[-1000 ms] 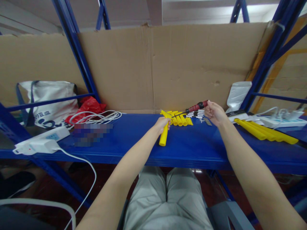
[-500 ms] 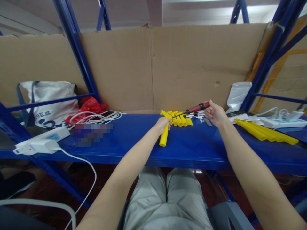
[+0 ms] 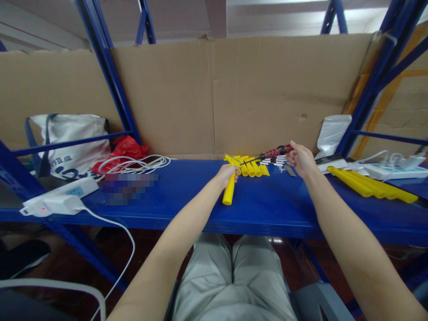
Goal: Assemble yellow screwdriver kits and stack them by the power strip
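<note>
My left hand (image 3: 228, 174) is closed around a yellow tube (image 3: 228, 194) whose round end points toward me at the middle of the blue shelf. In my right hand (image 3: 300, 158) is the rear end of a screwdriver (image 3: 274, 152) with a red and black handle, held by the fingertips. Its thin shaft slants down to the left and meets the upper part of the tube beside my left fingers. The exact contact at the tip is too small to make out. Several more yellow tubes (image 3: 251, 170) lie just behind my left hand.
Small white packets (image 3: 276, 161) and loose bits lie behind the screwdriver. Longer yellow tubes (image 3: 371, 185) rest at the right near a power strip (image 3: 396, 170). At left are another power strip (image 3: 60, 198), coiled white cable (image 3: 140, 164), a red bag (image 3: 129, 149) and a cloth bag (image 3: 72, 142). Cardboard (image 3: 247, 93) stands behind.
The screwdriver's handle has turned slightly and sits a touch lower, with my right fingers shifted on its end. My left hand and the tube hold nearly the same place.
</note>
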### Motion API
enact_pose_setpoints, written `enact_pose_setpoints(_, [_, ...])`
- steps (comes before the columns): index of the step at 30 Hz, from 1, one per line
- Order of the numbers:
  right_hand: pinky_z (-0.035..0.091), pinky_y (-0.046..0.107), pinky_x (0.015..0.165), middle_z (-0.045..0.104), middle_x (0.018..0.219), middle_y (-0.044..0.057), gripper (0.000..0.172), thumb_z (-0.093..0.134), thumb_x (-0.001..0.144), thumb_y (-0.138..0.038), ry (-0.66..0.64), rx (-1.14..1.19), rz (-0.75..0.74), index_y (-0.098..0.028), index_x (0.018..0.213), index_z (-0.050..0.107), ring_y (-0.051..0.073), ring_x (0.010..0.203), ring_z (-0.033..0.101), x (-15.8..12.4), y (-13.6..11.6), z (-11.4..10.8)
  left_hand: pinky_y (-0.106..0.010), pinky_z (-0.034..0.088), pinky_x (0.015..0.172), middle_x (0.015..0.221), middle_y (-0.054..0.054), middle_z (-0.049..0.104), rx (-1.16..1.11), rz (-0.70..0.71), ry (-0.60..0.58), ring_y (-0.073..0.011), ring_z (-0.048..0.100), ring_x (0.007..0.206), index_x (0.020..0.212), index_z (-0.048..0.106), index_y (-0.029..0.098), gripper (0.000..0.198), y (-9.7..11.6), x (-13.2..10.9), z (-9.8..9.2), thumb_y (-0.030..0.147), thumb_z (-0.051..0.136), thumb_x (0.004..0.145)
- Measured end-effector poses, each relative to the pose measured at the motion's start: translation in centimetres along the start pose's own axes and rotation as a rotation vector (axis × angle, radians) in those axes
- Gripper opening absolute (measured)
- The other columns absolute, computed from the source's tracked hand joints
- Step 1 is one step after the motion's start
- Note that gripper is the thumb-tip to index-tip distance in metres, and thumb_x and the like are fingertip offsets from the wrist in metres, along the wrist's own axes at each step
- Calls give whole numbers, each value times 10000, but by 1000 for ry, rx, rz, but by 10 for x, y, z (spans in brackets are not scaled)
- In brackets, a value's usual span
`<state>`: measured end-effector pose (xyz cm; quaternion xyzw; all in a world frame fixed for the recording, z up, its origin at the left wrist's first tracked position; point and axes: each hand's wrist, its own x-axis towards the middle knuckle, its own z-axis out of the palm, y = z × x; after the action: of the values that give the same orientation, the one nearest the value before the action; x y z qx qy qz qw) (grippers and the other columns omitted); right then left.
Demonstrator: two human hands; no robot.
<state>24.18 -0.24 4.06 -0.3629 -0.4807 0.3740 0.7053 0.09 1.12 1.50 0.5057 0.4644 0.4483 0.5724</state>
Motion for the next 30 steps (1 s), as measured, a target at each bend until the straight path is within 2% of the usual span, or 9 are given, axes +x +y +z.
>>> enact_pose_setpoints(7, [208, 160, 289, 321, 376, -96, 358, 720, 720, -488, -43, 35, 18, -211, 699, 495, 41, 305, 269, -1, -2, 1, -185, 281, 385, 435, 84, 414, 16, -2, 10, -52, 358, 320, 829, 546, 146, 127, 2, -3, 1, 44, 471, 822])
enact_pose_setpoints(14, [326, 160, 335, 519, 511, -46, 334, 733, 739, -401, -45, 55, -21, -198, 670, 478, 42, 363, 394, -5, -7, 5, -189, 285, 384, 420, 86, 412, 24, -1, 0, -56, 362, 320, 870, 558, 144, 156, 3, -3, 1, 37, 455, 821])
enact_pose_setpoints(23, [260, 157, 305, 415, 418, -81, 435, 799, 640, -363, 81, 82, -12, -203, 596, 396, 41, 339, 348, -4, -4, 6, -182, 276, 385, 431, 84, 410, 24, -2, -8, -57, 358, 324, 885, 558, 135, 150, 2, -3, 1, 42, 451, 834])
enact_pose_setpoints(30, [240, 166, 293, 339, 366, -98, 364, 774, 676, -400, 72, 77, -24, -206, 648, 467, 47, 303, 313, -2, -3, 7, -179, 279, 385, 430, 89, 411, 18, -4, -14, -48, 359, 320, 901, 564, 139, 155, 2, -3, 0, 46, 454, 842])
